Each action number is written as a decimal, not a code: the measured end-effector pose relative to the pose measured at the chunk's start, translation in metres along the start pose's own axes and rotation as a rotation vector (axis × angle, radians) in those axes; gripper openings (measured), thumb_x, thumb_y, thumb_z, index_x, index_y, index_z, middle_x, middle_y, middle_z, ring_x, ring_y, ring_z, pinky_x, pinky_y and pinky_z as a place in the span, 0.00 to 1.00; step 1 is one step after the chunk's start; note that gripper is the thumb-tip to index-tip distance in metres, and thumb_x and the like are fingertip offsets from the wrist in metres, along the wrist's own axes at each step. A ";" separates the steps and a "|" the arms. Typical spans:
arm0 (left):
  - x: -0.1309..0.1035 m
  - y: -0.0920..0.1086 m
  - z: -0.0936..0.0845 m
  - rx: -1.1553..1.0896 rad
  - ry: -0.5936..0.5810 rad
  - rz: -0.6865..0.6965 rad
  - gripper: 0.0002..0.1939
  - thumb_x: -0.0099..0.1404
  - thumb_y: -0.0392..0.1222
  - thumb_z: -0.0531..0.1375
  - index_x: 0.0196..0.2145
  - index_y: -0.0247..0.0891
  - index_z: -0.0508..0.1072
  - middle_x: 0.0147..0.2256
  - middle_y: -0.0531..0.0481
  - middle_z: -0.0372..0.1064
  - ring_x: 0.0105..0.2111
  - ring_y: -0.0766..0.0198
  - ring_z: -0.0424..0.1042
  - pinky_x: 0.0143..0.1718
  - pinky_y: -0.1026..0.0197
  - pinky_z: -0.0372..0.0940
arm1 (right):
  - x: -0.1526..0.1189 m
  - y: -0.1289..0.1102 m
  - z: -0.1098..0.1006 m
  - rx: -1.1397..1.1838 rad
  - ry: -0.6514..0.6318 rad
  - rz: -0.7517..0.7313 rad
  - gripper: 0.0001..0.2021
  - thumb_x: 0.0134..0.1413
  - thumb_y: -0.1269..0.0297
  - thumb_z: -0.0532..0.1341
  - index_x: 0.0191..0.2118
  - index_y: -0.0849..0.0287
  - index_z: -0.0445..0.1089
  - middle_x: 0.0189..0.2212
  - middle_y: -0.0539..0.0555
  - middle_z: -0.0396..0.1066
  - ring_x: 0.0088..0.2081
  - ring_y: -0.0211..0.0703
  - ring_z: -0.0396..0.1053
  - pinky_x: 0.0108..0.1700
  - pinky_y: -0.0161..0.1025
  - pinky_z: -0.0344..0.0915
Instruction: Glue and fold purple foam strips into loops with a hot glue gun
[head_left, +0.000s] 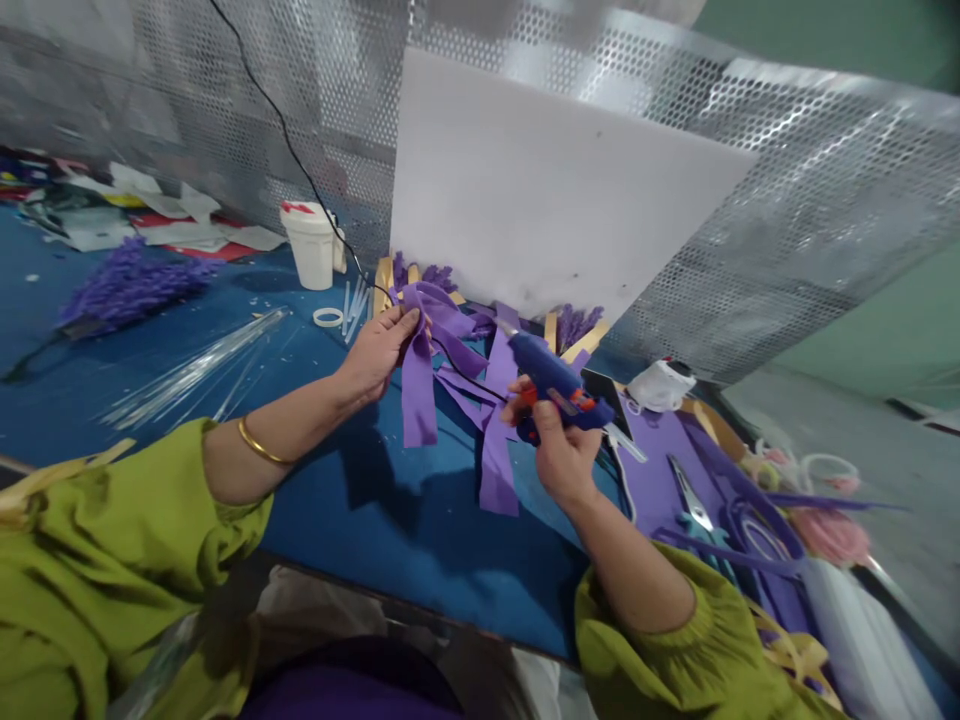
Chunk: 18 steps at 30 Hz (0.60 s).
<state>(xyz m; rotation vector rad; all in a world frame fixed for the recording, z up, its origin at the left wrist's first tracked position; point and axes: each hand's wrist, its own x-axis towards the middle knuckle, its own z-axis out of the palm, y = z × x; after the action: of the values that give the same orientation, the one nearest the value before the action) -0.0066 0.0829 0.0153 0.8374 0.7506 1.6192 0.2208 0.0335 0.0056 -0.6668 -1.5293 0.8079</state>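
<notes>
Over the blue table, my left hand (pixel 382 348) pinches a looped purple ribbon bow (pixel 420 385), whose tail hangs down. My right hand (pixel 559 440) is wrapped round the handle of a blue glue gun (pixel 551 372) with orange parts. Its nozzle points up and left, toward the ribbons, with a gap between it and the bow in my left hand. Another purple ribbon (pixel 499 465) with long tails lies between my two hands. A black cord runs behind my left hand and past the ribbons toward the glue gun.
Lavender sprigs (pixel 135 285) and clear sticks (pixel 195 370) lie left on the table (pixel 330 530). A white cup (pixel 313 245) and tape roll (pixel 328 317) stand near the back. A white board (pixel 555 190) leans behind. Scissors (pixel 694 495) and purple material (pixel 660 460) are at right.
</notes>
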 end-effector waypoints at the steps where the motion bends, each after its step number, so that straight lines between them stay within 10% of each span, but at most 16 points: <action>1: -0.001 0.000 0.001 0.006 0.002 -0.014 0.10 0.62 0.45 0.68 0.30 0.36 0.74 0.22 0.55 0.70 0.19 0.70 0.68 0.23 0.68 0.65 | -0.001 0.002 0.000 -0.043 -0.060 0.025 0.15 0.61 0.48 0.62 0.41 0.55 0.73 0.29 0.52 0.76 0.30 0.43 0.74 0.35 0.42 0.71; 7: -0.011 -0.003 0.006 0.052 -0.042 -0.064 0.11 0.60 0.45 0.70 0.29 0.35 0.75 0.24 0.54 0.70 0.21 0.72 0.67 0.23 0.69 0.62 | -0.002 0.010 -0.001 -0.407 -0.291 -0.037 0.13 0.62 0.50 0.61 0.38 0.56 0.71 0.33 0.55 0.75 0.35 0.47 0.74 0.41 0.45 0.71; 18: -0.019 -0.004 0.011 0.080 -0.063 -0.127 0.12 0.58 0.45 0.70 0.29 0.35 0.74 0.25 0.54 0.70 0.22 0.72 0.66 0.23 0.70 0.61 | -0.002 0.008 0.002 -0.598 -0.248 -0.116 0.12 0.64 0.52 0.58 0.35 0.55 0.66 0.29 0.53 0.70 0.31 0.45 0.70 0.36 0.42 0.66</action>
<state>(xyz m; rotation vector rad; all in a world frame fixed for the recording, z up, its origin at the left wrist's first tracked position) 0.0073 0.0653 0.0156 0.8767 0.8122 1.4516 0.2190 0.0366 -0.0017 -0.9223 -2.0433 0.3428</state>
